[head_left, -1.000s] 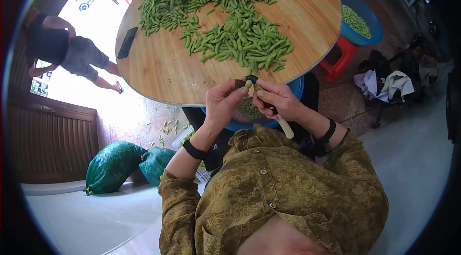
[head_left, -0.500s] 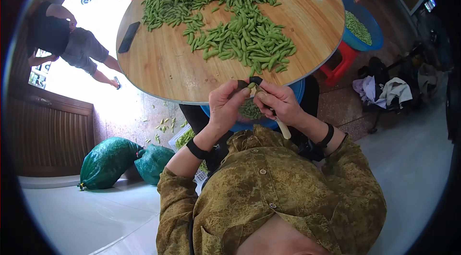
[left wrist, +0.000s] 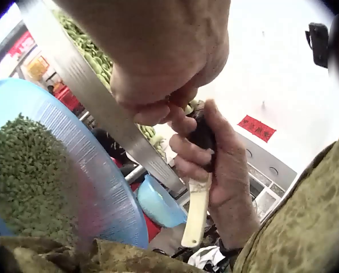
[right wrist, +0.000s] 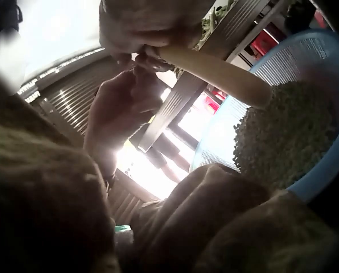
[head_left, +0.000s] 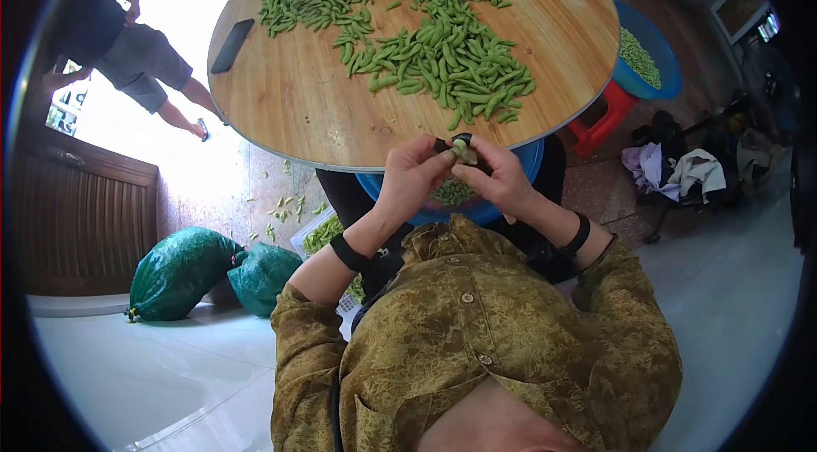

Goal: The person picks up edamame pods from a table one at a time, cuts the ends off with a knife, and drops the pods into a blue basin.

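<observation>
The right hand (head_left: 504,183) has its fingers curled round a pale-handled tool (left wrist: 196,213), and the left hand (head_left: 410,180) pinches a green pod (head_left: 461,152), which sits where both hands' fingertips meet, near the edge of the round table (head_left: 298,116). I cannot see a blade, but if there is one, a slip on the pod could bring it against a finger, because the fingertips are so close. Below is a blue basin (left wrist: 109,182) with shelled beans (left wrist: 30,165), and too hard a squeeze could perhaps make a bean jump past its rim.
</observation>
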Demonstrator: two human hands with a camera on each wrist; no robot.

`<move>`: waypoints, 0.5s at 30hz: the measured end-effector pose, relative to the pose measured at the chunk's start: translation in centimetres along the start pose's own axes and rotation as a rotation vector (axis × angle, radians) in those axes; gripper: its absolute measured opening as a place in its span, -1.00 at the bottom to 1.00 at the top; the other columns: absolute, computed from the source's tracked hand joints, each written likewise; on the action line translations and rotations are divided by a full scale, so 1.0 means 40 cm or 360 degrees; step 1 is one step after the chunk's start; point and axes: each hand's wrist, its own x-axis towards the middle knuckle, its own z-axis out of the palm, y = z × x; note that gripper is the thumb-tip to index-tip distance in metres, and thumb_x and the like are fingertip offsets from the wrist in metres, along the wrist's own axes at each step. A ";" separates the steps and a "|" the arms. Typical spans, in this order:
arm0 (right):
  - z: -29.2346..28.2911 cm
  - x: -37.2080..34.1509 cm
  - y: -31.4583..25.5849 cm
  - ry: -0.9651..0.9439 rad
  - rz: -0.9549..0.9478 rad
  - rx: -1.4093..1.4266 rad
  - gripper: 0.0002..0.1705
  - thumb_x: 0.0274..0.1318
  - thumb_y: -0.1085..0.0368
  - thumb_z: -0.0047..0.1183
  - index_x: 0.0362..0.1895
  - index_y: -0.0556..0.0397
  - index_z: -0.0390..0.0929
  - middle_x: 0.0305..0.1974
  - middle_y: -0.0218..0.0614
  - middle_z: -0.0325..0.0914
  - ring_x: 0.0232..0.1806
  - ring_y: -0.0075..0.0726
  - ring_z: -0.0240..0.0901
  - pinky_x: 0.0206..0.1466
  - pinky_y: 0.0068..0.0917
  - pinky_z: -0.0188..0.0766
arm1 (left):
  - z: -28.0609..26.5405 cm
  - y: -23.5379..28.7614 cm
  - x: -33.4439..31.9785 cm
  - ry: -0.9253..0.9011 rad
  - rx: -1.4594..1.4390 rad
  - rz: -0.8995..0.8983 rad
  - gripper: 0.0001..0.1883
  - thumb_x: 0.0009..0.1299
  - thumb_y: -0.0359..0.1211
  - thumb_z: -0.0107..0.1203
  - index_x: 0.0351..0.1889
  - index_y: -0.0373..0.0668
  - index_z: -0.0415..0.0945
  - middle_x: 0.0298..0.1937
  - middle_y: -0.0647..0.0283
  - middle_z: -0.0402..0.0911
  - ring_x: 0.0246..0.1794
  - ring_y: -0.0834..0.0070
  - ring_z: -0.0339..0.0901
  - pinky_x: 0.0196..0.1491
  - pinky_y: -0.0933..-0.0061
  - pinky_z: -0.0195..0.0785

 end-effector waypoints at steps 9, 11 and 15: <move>-0.034 -0.004 0.021 -0.0056 -0.0180 -0.0379 -0.80 0.15 0.39 0.07 -0.14 0.17 0.47 -0.55 -0.39 0.44 -0.56 -0.60 0.33 -0.50 -0.56 0.27 | -0.110 0.088 -0.107 -0.0286 0.1669 0.0465 -0.85 0.24 -0.39 0.12 -0.32 -0.29 0.48 -0.51 0.04 0.51 -0.44 0.06 0.49 -0.38 0.18 0.30; -0.046 -0.024 0.027 -0.0241 -0.0253 -0.0869 -0.80 0.06 0.38 0.10 -0.26 0.19 0.39 -0.51 -0.16 0.44 -0.53 -0.10 0.44 -0.49 -0.34 0.33 | -0.184 0.125 -0.174 -0.0270 0.2228 0.0280 -0.86 0.25 -0.38 0.10 -0.34 -0.27 0.49 -0.45 0.01 0.52 -0.36 0.00 0.50 -0.31 0.10 0.33; -0.040 -0.029 0.063 -0.0139 -0.0573 -0.1190 -0.76 0.02 0.40 0.09 -0.24 0.19 0.33 -0.48 -0.02 0.42 -0.47 0.16 0.41 -0.45 -0.19 0.33 | -0.270 0.161 -0.191 0.0026 0.2736 0.0312 -0.90 0.25 -0.43 0.03 -0.37 -0.29 0.47 -0.39 -0.02 0.53 -0.29 0.02 0.52 -0.27 0.13 0.39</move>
